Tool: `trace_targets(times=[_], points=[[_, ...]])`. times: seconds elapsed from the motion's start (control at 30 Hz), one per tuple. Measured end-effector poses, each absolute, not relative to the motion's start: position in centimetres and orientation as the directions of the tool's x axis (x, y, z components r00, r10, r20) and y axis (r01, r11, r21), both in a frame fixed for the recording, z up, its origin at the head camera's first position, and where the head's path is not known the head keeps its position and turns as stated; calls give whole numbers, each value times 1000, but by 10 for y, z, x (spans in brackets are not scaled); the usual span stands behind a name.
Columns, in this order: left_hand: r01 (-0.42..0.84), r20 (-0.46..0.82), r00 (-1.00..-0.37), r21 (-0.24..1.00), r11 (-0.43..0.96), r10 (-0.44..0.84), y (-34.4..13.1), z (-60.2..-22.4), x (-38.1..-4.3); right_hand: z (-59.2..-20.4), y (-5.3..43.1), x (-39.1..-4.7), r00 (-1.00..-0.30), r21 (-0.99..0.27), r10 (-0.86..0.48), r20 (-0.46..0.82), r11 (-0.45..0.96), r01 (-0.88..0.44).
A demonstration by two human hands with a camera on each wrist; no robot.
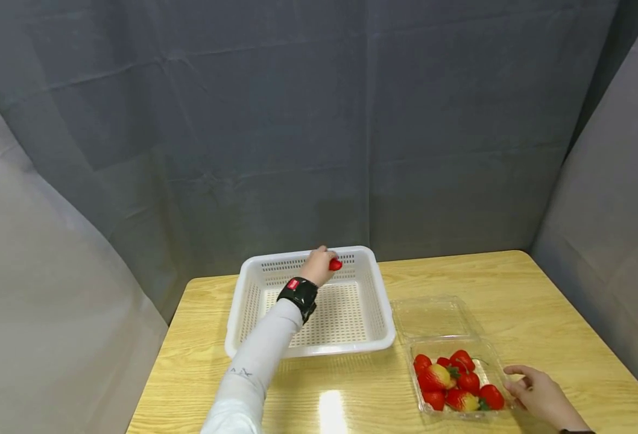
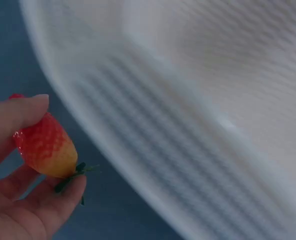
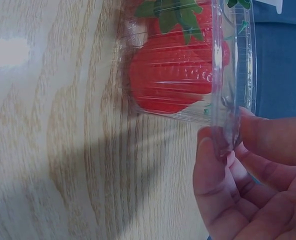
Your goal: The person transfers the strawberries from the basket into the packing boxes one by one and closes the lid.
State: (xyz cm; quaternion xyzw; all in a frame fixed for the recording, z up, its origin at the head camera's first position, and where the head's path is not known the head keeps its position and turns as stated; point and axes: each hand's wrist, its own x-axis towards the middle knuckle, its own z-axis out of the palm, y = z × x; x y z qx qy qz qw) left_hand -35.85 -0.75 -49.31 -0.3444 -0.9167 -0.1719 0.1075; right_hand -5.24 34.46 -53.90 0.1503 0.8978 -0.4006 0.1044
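My left hand [image 1: 318, 267] pinches a strawberry [image 2: 48, 145] between thumb and fingers, above the far side of a white plastic basket [image 1: 382, 316]. In the left wrist view the strawberry is red with a yellowish end and a small green stalk. The basket's slotted wall lies just beside it. A clear plastic box [image 1: 506, 367] with its lid folded back holds several strawberries [image 1: 435, 378]. At the box's right side, my right hand [image 1: 541, 395] grips the rim between thumb and fingers, plain in the right wrist view.
The box's open clear lid [image 1: 430, 316] lies flat beside the basket's right side. All stands on a wooden table [image 1: 520, 295]. A dark grey cloth [image 1: 275, 132] hangs behind, with lighter cloths [image 1: 42, 271] at both sides.
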Motion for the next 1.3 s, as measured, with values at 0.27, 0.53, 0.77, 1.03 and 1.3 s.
trace_targets(times=[0.27,0.53,0.77,1.03,1.3], points=[[901,274,-433,108,420,859,101,-417,-241,-537,343,-56,-929,-698,177,-325,618,362],[961,24,-275,10,275,961,160,-479,-177,-539,337,-63,-919,-701,197,-342,598,389],[964,-42,-266,-22,265,963,177,-524,-158,-539,334,-64,-932,-721,178,-315,594,357],[953,-54,-301,-64,298,952,182,-546,-152,-540,333,-67,-925,-722,184,-332,582,374],[934,-145,-344,51,354,928,173,-535,-159,-542,334,-68,-922,-718,177,-344,583,380]])
